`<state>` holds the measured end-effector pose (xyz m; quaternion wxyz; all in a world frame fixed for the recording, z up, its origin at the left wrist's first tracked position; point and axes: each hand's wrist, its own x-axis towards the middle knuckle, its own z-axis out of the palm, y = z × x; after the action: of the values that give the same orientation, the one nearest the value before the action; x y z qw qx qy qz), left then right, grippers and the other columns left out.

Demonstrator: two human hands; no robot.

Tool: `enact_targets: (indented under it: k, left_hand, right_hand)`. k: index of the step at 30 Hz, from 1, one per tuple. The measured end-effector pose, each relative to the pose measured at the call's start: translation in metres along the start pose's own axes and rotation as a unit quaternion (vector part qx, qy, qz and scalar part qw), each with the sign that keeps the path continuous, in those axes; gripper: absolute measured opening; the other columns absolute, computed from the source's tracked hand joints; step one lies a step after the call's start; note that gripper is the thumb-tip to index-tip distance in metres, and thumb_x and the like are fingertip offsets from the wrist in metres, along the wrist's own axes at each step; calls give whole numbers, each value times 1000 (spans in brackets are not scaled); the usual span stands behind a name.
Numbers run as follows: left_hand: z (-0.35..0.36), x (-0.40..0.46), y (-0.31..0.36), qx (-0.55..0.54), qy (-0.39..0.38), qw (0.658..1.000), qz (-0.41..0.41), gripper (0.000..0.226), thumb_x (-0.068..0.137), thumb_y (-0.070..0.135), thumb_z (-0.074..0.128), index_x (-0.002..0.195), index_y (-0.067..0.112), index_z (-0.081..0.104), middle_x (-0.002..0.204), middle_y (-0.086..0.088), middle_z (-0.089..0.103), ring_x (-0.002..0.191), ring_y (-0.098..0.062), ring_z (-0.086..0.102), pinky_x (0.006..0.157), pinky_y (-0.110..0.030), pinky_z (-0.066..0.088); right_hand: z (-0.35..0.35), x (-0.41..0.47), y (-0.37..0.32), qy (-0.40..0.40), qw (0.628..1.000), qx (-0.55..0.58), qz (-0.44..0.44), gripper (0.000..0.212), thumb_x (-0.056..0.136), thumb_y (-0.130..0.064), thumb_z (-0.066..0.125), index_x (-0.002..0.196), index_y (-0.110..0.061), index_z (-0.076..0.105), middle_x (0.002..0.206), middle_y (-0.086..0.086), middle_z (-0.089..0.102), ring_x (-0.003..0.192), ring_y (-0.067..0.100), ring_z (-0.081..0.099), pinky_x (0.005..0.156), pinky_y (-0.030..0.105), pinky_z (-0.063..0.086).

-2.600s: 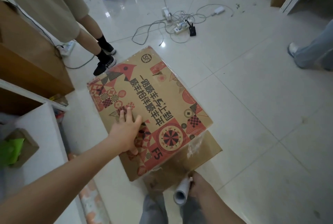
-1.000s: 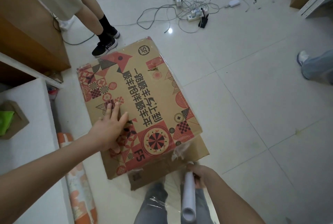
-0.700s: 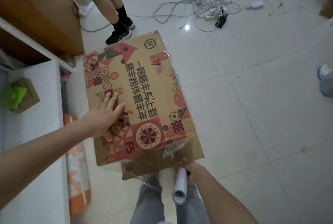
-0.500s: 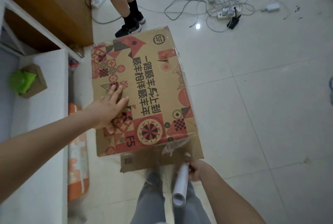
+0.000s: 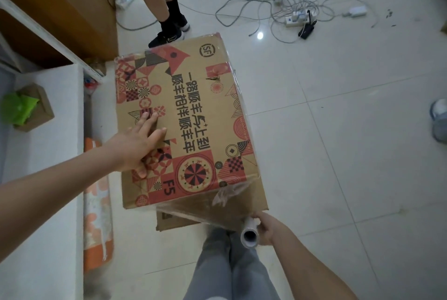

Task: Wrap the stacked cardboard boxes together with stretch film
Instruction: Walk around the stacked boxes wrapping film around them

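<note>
A stack of cardboard boxes stands on the floor in front of me. The top box [image 5: 193,96] has red and black patterns and printed characters. A plain lower box [image 5: 174,221] pokes out beneath its near edge. My left hand [image 5: 137,145] lies flat on the top box, fingers spread. My right hand [image 5: 264,228] grips a roll of stretch film [image 5: 250,234] at the near right corner. Clear film [image 5: 217,210] runs from the roll across the near side of the stack, bunched at the corner. My grey trouser legs are below.
White shelving [image 5: 43,179] stands on the left, with a small box holding something green [image 5: 21,108]. An orange patterned roll [image 5: 96,222] lies by it. Another person's legs [image 5: 169,9] stand behind the stack. Cables and power strips [image 5: 290,14] litter the far floor. A shoe [image 5: 439,118] shows at right.
The stack has turned so that its long side points more straight away from me. My right hand has swung the roll round at the near corner, and film now spans the near side.
</note>
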<state>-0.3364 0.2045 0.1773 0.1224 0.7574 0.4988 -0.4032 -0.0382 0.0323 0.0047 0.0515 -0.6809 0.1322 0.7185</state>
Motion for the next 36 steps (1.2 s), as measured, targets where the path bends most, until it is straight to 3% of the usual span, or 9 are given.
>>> enact_targets:
  k: [4,5,6,8,13,16,24,31,36]
  left_hand:
    - [-3,0,0,10,-1,1000,5,120,72,42,76,149,16,-12,151,-17,-29,142,-33,-21,114,-43,21]
    - [-3,-1,1,13,-1,1000,5,120,72,42,75,149,16,-13,151,-17,-29,142,-33,-21,114,-43,22]
    - [-3,-1,1,14,0,1000,6,119,73,41,75,149,16,-13,151,-18,-30,142,-33,-21,114,-43,21]
    - [-2,-2,-1,13,0,1000,9,118,74,40,75,149,16,-12,151,-18,-29,142,-34,-21,115,-43,19]
    - [-1,-2,-4,15,5,1000,21,118,73,41,75,149,16,-11,152,-19,-28,142,-35,-20,115,-44,18]
    - [1,-2,-5,18,9,999,25,119,73,42,75,149,15,-12,151,-19,-28,142,-35,-19,115,-44,19]
    - [4,1,-3,13,11,1000,19,120,72,40,77,149,16,-12,151,-17,-31,141,-34,-24,116,-45,19]
    - [2,-4,6,42,33,999,0,121,68,45,77,149,14,-7,155,-9,-24,144,-30,-16,116,-47,21]
    - [0,-19,21,28,73,996,-36,112,67,47,76,147,15,5,157,-6,-2,144,-24,8,108,-42,36]
  right_hand:
    - [15,-5,5,-54,987,137,58,21,80,-17,68,78,4,68,80,24,67,79,32,62,70,37,54]
    - [22,-5,8,6,999,20,33,22,86,-18,63,85,4,68,84,25,68,83,32,62,70,32,57]
    - [23,-14,9,-47,983,155,82,26,94,-20,54,85,3,63,75,21,68,77,30,61,57,26,57]
    - [22,-15,10,-43,998,55,4,25,98,-15,48,79,0,53,57,14,61,56,26,57,35,22,46]
    - [16,-13,11,58,996,49,-48,29,99,-19,48,79,1,52,69,15,56,50,27,58,29,22,46]
    - [8,-10,5,56,997,36,-48,36,100,-20,41,70,-1,49,54,13,59,54,27,56,36,25,47]
    - [-14,31,12,43,998,-47,-15,45,73,-31,76,100,-3,53,80,16,58,64,27,56,61,32,51]
    - [-11,-6,16,44,996,52,-52,17,93,-13,58,94,1,48,75,18,54,52,31,60,35,31,51]
    - [-3,-8,17,37,997,9,-66,20,94,-19,52,91,-1,47,79,17,52,67,29,55,58,40,49]
